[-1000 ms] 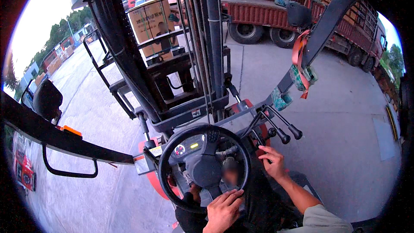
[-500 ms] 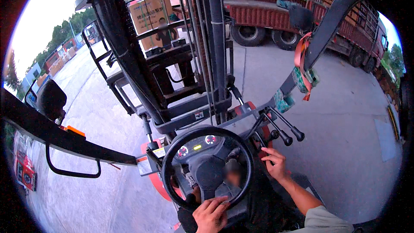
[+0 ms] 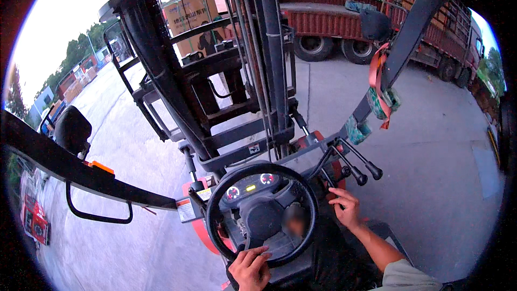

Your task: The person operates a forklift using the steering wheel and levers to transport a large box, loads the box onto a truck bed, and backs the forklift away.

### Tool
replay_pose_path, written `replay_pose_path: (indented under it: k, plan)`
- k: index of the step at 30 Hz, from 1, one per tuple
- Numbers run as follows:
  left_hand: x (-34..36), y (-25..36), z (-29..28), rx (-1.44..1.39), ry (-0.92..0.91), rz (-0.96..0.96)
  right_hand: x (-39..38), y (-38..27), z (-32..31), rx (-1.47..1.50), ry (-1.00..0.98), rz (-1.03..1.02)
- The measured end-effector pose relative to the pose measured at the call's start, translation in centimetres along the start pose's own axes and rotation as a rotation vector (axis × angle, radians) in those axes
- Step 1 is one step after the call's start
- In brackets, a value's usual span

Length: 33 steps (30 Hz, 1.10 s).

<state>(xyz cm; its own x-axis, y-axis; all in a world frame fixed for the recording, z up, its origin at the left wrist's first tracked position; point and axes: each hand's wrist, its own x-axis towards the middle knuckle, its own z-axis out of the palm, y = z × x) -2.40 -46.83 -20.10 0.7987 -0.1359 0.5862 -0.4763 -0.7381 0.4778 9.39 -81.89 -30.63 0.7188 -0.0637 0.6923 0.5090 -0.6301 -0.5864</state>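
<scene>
The black steering wheel (image 3: 315,213) of a forklift is in front of me. My left hand (image 3: 251,269) lies over the lower left of its rim, fingers curled round it. My right hand (image 3: 346,208) is right of the wheel, fingers bent and apart. Its fingertips are at the end of a short black lever (image 3: 325,177); whether they touch it I cannot tell. Just beyond stand longer levers with black knobs (image 3: 374,171). Behind the wheel is a dashboard (image 3: 250,187) with two lit gauges.
The forklift's mast (image 3: 161,70) rises ahead. Beyond it are a large cardboard box (image 3: 186,19) and a partly hidden person (image 3: 211,37). A red truck (image 3: 328,24) is parked at the far right. A mirror (image 3: 74,131) and a grab handle (image 3: 99,216) are at left. Strapping (image 3: 378,73) hangs on the right post.
My left hand has moved left along the lower rim. My right hand stays by the levers. The view has shifted slightly, and the person beyond the mast is lower and more hidden.
</scene>
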Motion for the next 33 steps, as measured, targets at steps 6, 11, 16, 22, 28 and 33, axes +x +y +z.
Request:
replay_pose_path:
  k: [6, 11, 16, 22, 28, 33]
  plan:
    - [1.4, 0.7, -0.7, -0.010, -0.014, -0.025, 0.5, 0.1, -0.4, 0.004, -0.057, 0.012]
    - [2.6, 1.3, -1.9, -0.034, -0.043, -0.039, 1.7, -1.5, -0.7, -0.013, -0.023, 0.033]
    - [3.7, 1.4, -2.3, -0.020, -0.053, -0.064, 2.3, -1.4, -1.4, -0.005, -0.092, 0.055]
    - [4.7, 1.0, -2.5, -0.005, -0.001, -0.034, 3.4, -2.2, -1.7, 0.007, -0.090, 0.087]
    - [6.9, 1.7, -3.4, -0.012, -0.035, -0.101, 4.0, -1.4, -1.7, -0.002, -0.117, 0.094]
    - [7.9, 1.2, -3.2, -0.026, -0.014, -0.065, 4.6, -1.5, -1.9, -0.003, -0.120, 0.092]
